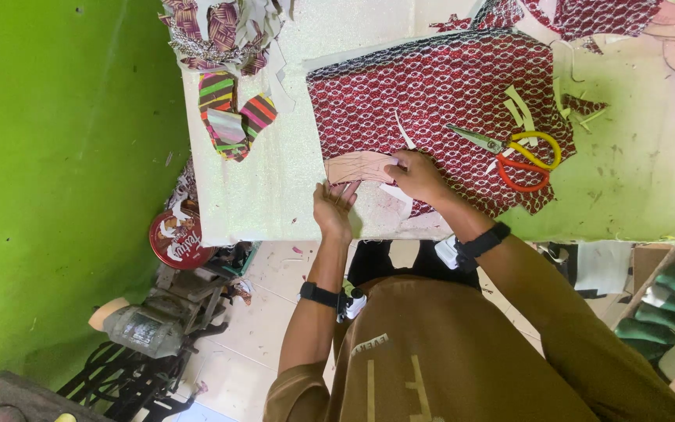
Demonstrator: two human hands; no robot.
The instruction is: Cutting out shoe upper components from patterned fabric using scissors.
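The left hand (333,209) and right hand (419,175) are pinching a pinkish paper pattern piece (359,166) between fingertips, at the near edge of the red patterned fabric (439,101). Right of that fabric's middle, orange-and-yellow scissors (519,152) are lying flat. Left of the fabric, striped scraps (232,116) are resting. Below its table, a round red tin (175,241) is sitting.

Both arms reach forward, bare forearms with dark wristbands. Left hand (333,208) and right hand (418,176) sit close together, fingers curled in a pinching grip.
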